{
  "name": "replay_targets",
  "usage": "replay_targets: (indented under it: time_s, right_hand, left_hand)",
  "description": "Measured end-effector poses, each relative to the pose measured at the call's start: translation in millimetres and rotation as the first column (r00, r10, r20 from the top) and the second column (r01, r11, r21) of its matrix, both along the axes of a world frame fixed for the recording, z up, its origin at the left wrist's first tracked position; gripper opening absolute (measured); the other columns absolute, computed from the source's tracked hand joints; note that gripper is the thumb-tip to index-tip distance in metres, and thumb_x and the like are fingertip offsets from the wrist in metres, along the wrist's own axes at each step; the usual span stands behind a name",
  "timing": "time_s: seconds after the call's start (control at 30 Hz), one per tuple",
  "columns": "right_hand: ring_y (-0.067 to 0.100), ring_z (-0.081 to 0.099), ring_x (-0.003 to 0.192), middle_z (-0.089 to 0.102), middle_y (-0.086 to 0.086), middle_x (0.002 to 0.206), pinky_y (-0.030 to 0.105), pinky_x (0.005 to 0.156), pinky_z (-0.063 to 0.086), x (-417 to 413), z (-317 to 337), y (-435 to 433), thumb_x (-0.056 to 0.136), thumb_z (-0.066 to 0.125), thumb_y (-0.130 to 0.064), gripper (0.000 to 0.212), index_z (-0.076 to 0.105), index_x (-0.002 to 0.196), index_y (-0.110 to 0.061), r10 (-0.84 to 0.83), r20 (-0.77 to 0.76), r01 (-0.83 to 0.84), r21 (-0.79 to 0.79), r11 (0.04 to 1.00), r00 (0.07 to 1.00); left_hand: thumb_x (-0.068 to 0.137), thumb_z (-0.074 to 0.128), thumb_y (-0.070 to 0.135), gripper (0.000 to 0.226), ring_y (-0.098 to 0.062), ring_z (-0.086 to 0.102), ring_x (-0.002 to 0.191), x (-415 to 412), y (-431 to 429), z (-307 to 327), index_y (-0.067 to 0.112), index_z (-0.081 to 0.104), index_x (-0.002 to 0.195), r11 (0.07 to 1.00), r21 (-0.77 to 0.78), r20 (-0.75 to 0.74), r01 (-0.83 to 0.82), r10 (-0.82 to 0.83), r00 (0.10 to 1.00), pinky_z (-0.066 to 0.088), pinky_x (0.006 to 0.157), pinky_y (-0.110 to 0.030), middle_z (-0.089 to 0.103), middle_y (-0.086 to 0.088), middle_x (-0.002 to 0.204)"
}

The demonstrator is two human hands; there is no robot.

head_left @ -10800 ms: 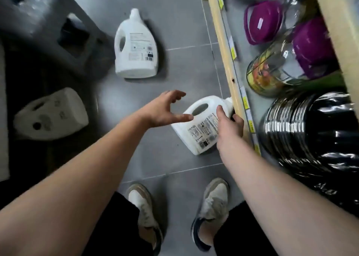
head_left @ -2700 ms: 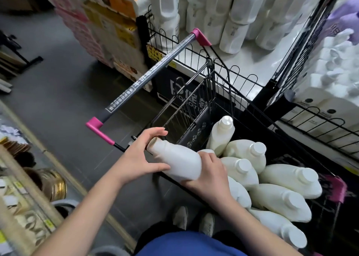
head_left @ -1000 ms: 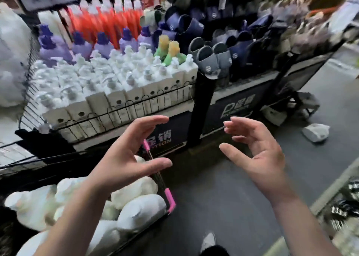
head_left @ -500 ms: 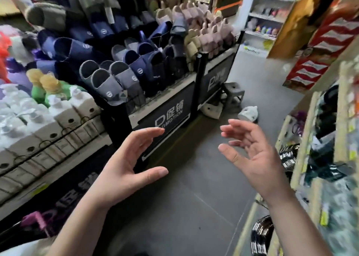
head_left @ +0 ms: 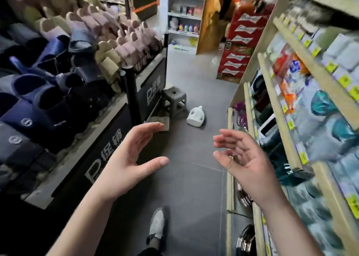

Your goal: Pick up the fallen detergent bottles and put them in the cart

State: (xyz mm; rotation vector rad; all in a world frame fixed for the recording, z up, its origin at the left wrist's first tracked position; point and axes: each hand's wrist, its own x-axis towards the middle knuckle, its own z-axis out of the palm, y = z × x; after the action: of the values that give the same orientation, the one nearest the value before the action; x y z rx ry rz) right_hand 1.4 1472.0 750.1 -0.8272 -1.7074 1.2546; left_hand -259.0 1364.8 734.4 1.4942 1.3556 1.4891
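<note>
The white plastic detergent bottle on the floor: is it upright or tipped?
Tipped: the white plastic detergent bottle lies on its side on the grey floor.

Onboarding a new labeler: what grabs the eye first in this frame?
Two bare, open hands in the foreground, left hand and right hand, palms facing each other and holding nothing. Beyond them, a white detergent bottle lies on the grey aisle floor beside a small grey stool, with slipper racks at left.
</note>
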Motion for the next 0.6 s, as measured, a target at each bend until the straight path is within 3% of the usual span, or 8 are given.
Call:
replay_targets:
  time_s: [0.13, 0.3, 0.6]
  right_hand:
    - [0.018, 0.07, 0.116, 0.075, 0.0, 0.119, 0.028, 0.099, 0.054, -52.2, 19.4, 77.3, 0.079, 0.079, -0.025, 0.05, 0.064, 0.126, -0.019, -0.042, 0.023, 0.042, 0.005, 0.999, 0.999]
    - [0.015, 0.07, 0.115, 0.076, -0.002, 0.118, 0.025, 0.099, 0.054, -97.0, 26.7, 161.4, 0.078, 0.079, -0.026, 0.05, 0.065, 0.125, -0.019, -0.084, 0.032, 0.085, -0.023, 0.996, 0.996]
    - [0.014, 0.071, 0.114, 0.076, -0.003, 0.117, 0.02, 0.097, 0.053, -114.2, -9.6, 296.2, 0.078, 0.079, -0.025, 0.05, 0.065, 0.125, -0.019, -0.162, 0.068, 0.17, -0.136, 0.976, 0.985]
  left_hand:
    - [0.082, 0.085, 0.04, 0.075, -0.018, 0.046, 0.149, -57.6, 88.4, 15.8, 0.019, 0.051, 0.146, 0.993, -0.029, -0.058, 0.116, -0.118, 0.991, 0.031, 0.128, -0.039, 0.056, 0.002, 0.152]
    - [0.082, 0.083, 0.053, 0.079, -0.021, 0.045, 0.149, -115.0, 204.0, 29.7, 0.021, 0.05, 0.147, 0.983, -0.015, -0.111, 0.181, -0.182, 0.977, 0.031, 0.126, -0.049, 0.056, 0.001, 0.153]
    - [0.082, 0.085, 0.046, 0.081, -0.018, 0.048, 0.148, -149.7, 369.3, 14.0, 0.011, 0.05, 0.146, 0.963, -0.063, -0.065, 0.263, -0.267, 0.962, 0.033, 0.124, -0.03, 0.058, -0.003, 0.149]
